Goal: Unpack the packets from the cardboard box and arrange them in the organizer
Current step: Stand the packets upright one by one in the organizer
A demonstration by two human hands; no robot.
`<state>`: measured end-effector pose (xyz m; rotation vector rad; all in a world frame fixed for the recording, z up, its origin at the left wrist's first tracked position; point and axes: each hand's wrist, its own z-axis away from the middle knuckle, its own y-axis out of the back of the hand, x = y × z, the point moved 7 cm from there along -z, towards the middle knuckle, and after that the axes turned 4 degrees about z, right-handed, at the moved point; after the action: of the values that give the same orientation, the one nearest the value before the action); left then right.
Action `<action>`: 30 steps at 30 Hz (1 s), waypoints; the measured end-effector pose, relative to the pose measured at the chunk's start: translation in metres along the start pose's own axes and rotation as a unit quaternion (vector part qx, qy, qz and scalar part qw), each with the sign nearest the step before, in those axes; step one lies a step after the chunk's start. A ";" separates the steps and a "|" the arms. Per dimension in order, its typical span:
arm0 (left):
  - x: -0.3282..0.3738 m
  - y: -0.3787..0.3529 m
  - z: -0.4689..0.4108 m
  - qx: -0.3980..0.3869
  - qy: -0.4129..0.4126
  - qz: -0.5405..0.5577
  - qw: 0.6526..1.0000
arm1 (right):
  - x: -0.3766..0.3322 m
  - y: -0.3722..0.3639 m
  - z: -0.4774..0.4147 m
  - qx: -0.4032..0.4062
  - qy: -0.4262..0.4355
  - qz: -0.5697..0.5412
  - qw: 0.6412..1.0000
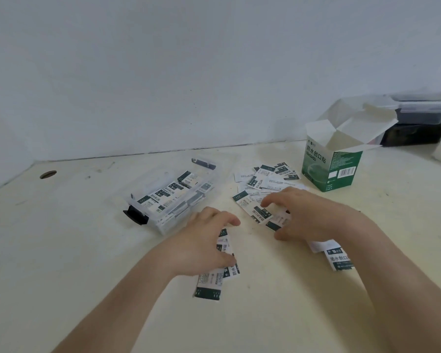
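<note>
Your left hand (204, 242) has its fingers curled round a small stack of packets (210, 281), holding it low against the table (265, 317). The dark-edged ends of the stack stick out below your palm.

Your right hand (309, 215) is just beside it, to the right, with the fingers bent down. Thumb and fingertips pinch a packet (278, 222) at the near edge of the loose packets (267, 178), which lie scattered flat on the table beyond your knuckles. Some are printed side up and some white side up. A few more packets (339, 259) lie partly under your right forearm.

The organizer (171, 200), a clear plastic box, sits just beyond your left hand with its lid off. Several packets already lie inside it, and a black latch (136, 218) shows at its near end.

The cardboard box (332, 164), green and white, stands upright beyond the loose packets on the right, its top flaps open.

Behind it, at the far right edge, stacked containers (423, 110) sit against the wall (163, 72). A round hole (48, 174) marks the table at the far left.
</note>
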<state>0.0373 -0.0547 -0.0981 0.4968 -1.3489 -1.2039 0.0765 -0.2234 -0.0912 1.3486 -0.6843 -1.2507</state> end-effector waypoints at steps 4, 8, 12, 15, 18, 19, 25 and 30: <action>0.001 0.007 -0.004 -0.006 0.022 -0.031 0.999 | 0.000 -0.003 -0.001 -0.012 0.000 -0.058 0.998; -0.004 0.009 -0.007 -0.021 0.053 -0.011 0.998 | 0.005 0.001 -0.003 0.023 -0.006 -0.045 0.999; -0.002 0.008 -0.003 -0.011 0.021 -0.004 1.000 | 0.000 0.011 -0.004 0.092 0.036 -0.175 0.980; 0.009 0.003 -0.001 0.006 -0.023 0.016 1.000 | -0.021 0.005 0.001 0.016 0.101 -0.301 0.948; 0.017 0.019 -0.008 0.126 -0.039 0.087 0.988 | -0.043 -0.014 0.009 -0.143 0.165 -0.379 0.899; 0.020 0.027 -0.012 0.174 -0.045 0.129 0.975 | -0.045 -0.017 0.010 -0.162 0.173 -0.405 0.883; 0.054 0.043 -0.042 0.309 -0.106 0.274 0.904 | -0.016 0.007 0.006 -0.021 0.112 -0.436 0.893; 0.052 0.025 -0.069 0.270 -0.031 0.089 0.958 | 0.039 0.038 0.011 0.139 -0.004 -0.283 0.949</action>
<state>0.0982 -0.1134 -0.0686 0.7073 -1.7441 -0.6974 0.0869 -0.2713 -0.0643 1.8588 -0.5026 -1.6546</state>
